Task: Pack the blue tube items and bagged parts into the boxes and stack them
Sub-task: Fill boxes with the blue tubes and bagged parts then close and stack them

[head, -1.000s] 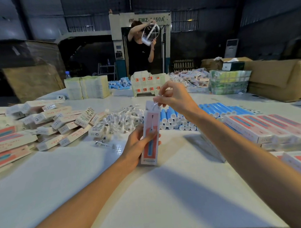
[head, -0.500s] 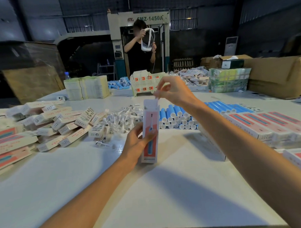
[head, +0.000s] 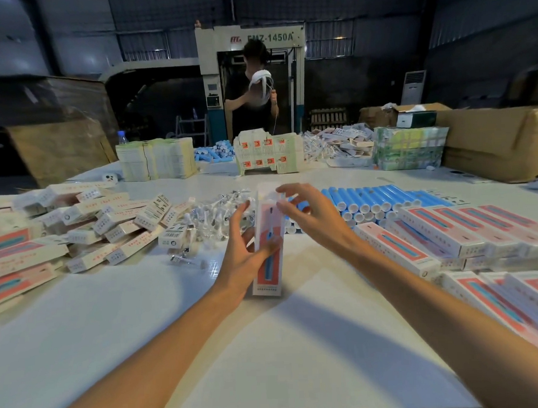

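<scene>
Your left hand (head: 240, 261) gripped the pink-and-white box (head: 266, 280) upright on the white table (head: 205, 343) — your right hand (head: 312, 216), fingers spread and loose, sat at its top flap, near the blue tubes (head: 368, 197).

It was a factory packing floor: an FMZ-1450A machine (head: 250, 39), corrugated metal walls (head: 484, 28), cardboard cartons (head: 491, 138) and a counter (head: 143, 315) heaped with boxed stock (head: 427, 238).

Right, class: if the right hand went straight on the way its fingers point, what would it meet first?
Probably the top of the box that the left hand holds upright; the right hand points at it from close by, though depth is unclear.
</scene>
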